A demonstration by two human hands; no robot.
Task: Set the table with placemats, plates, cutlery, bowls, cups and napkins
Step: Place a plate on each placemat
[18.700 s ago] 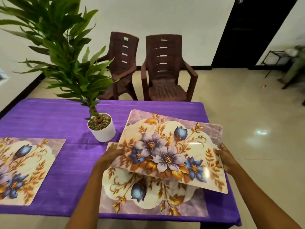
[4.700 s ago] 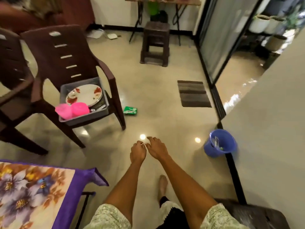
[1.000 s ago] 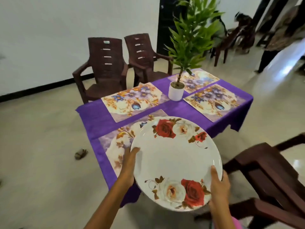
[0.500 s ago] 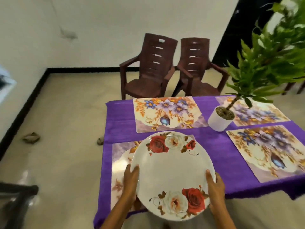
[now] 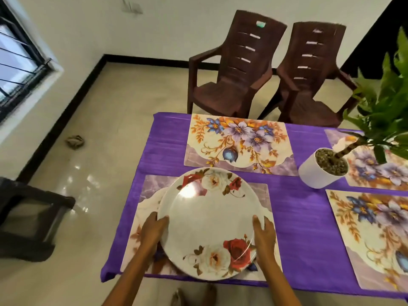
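Note:
A large white plate (image 5: 209, 219) with red and white roses lies over the near floral placemat (image 5: 152, 186) on the purple tablecloth (image 5: 302, 219). My left hand (image 5: 153, 228) grips its left rim, thumb on top. My right hand (image 5: 263, 234) grips the right rim the same way. I cannot tell whether the plate rests flat on the mat or hovers just above it. A second placemat (image 5: 238, 144) lies beyond the plate, and two more (image 5: 371, 235) (image 5: 379, 171) lie to the right.
A white pot with a green plant (image 5: 322, 167) stands mid-table, right of the plate. Two brown plastic chairs (image 5: 231, 71) (image 5: 311, 71) face the far edge. A dark stool (image 5: 28, 219) sits on the floor to my left, below a barred window (image 5: 17, 56).
I have come up to the table and lowered the plate over the near placemat, which it now mostly covers. Both hands keep hold of its rim.

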